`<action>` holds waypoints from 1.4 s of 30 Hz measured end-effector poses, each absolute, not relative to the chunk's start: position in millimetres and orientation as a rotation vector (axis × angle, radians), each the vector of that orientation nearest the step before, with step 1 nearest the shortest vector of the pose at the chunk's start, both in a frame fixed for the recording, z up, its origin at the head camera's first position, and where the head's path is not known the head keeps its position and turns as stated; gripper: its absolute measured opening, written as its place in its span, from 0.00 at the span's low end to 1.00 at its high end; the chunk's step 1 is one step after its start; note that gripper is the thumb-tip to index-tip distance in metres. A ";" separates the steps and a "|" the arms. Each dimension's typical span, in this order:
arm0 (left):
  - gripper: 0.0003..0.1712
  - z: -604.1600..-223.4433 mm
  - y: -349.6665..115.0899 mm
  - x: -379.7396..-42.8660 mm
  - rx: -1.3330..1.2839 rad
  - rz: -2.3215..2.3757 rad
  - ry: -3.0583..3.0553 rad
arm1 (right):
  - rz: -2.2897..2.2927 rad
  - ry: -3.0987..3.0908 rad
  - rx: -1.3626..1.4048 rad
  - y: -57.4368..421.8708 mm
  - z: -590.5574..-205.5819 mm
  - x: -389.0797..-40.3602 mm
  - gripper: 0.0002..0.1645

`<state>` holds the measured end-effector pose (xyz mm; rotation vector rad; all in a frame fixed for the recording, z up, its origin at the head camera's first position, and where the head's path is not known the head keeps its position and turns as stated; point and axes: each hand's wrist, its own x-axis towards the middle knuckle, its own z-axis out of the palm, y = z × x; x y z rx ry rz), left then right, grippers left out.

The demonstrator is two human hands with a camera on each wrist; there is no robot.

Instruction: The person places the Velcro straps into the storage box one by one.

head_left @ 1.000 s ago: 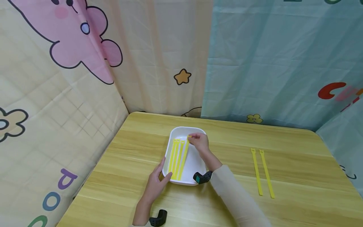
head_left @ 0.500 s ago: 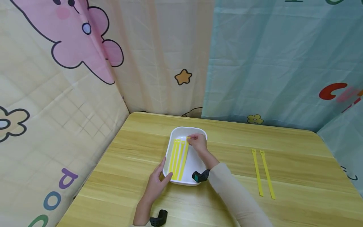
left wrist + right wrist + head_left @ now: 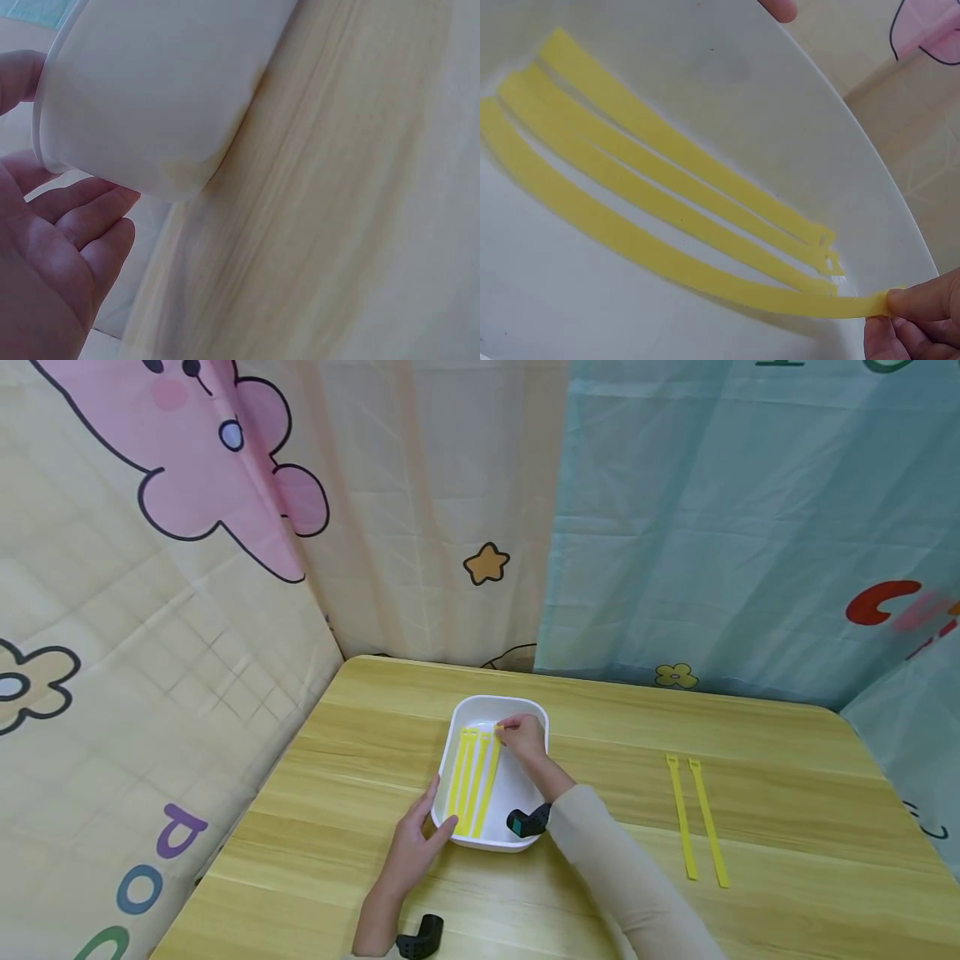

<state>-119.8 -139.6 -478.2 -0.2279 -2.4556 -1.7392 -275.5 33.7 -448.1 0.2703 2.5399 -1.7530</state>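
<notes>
In the head view, a white plastic tray stands on the table with several flat yellow cable ties side by side in it, each with a slotted head. My right hand pinches the head of the rightmost cable tie between thumb and fingertips. That tie bows up slightly at its head in the right wrist view, alongside three others lying on the tray floor. My left hand holds the tray's near left corner, thumb at the rim; the left wrist view shows fingers against its outside.
Two more yellow cable ties lie roughly parallel on the wooden table, right of the tray. Printed curtains hang behind and along the left side. A black wrist camera overhangs the tray's near right corner.
My right hand has shifted slightly left and down relative to the tray, bringing the pinched cable tie nearer its neighbours. My left hand keeps its place on the tray.
</notes>
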 end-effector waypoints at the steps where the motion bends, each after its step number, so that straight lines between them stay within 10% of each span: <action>1: 0.38 -478.4 -139.6 -119.7 -0.227 -1.740 -2.459 | -1.734 2.556 0.269 33.6 -448.4 -275.7 0.04; 42: 0.37 -478.0 -138.8 -120.0 -0.217 -1.727 -2.466 | -1.728 2.765 0.087 30.4 -448.1 -274.3 0.07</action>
